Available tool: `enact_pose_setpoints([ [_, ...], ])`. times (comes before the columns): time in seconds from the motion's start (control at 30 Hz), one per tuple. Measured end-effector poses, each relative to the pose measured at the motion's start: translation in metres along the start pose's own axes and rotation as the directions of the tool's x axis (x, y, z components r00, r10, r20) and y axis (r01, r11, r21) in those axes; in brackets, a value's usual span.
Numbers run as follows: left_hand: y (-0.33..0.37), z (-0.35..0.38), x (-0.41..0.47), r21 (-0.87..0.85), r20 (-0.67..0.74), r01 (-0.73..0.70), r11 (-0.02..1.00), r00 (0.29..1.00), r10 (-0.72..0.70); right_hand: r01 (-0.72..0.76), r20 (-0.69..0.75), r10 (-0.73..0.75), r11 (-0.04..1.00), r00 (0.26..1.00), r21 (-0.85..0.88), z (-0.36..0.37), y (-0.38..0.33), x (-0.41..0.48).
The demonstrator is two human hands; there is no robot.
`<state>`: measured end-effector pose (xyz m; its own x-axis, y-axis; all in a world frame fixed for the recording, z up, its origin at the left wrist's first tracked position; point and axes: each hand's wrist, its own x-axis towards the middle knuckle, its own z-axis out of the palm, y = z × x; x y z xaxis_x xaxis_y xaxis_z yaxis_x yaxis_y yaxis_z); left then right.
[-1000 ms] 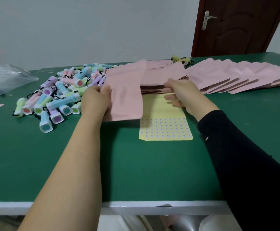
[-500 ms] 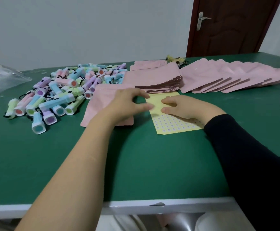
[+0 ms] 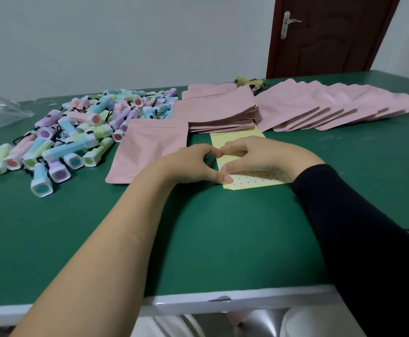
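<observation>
Pouch point(image 3: 150, 152) now lies released on the counter point(image 3: 223, 239), just left of the left grip point(image 3: 189, 166), so stickering likely comes next. That grip, fingers curled, thumb-pins the sticker sheet point(image 3: 238, 137) beneath; right grip point(image 3: 259, 156) curls beside it, whether pinching I cannot tell.

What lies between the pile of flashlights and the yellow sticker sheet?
A single pink pouch lies flat there, as the head view shows.

I am working at a small packing bench in a plain room.
I am facing a green table point(image 3: 223, 239) heaped with pastel torches point(image 3: 77, 137), stacked pink pouches point(image 3: 223, 113) and a sticker sheet point(image 3: 254, 182), a brown door point(image 3: 332, 37) behind.
</observation>
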<state>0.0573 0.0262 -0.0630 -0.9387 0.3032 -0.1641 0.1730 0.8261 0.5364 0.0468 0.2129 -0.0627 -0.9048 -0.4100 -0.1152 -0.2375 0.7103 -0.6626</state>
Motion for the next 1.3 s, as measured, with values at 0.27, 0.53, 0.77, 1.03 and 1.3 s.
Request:
enact_pose_setpoints([
  [0.27,0.002,-0.002,-0.006,0.017,-0.011,-0.010,1.000,1.000,0.011,-0.004,0.002,0.004,1.000,1.000,-0.009,-0.001,0.003,-0.002],
  [0.53,0.001,0.000,-0.005,-0.011,-0.075,-0.002,1.000,0.997,0.001,0.043,-0.218,-0.045,0.999,0.975,-0.011,0.007,0.003,0.001],
  [0.77,0.000,0.005,0.001,-0.031,-0.157,-0.023,0.999,0.987,0.018,0.111,-0.302,-0.131,0.990,0.944,-0.084,0.005,0.007,0.005],
  [1.03,0.001,0.010,0.005,-0.039,-0.262,-0.014,0.999,0.965,0.004,0.148,-0.300,-0.159,0.987,0.940,-0.059,0.004,0.002,0.003],
  [1.3,0.002,0.011,0.005,-0.046,-0.262,0.020,0.999,0.965,-0.032,0.218,-0.331,-0.195,0.975,0.923,0.033,0.006,-0.005,0.000],
])
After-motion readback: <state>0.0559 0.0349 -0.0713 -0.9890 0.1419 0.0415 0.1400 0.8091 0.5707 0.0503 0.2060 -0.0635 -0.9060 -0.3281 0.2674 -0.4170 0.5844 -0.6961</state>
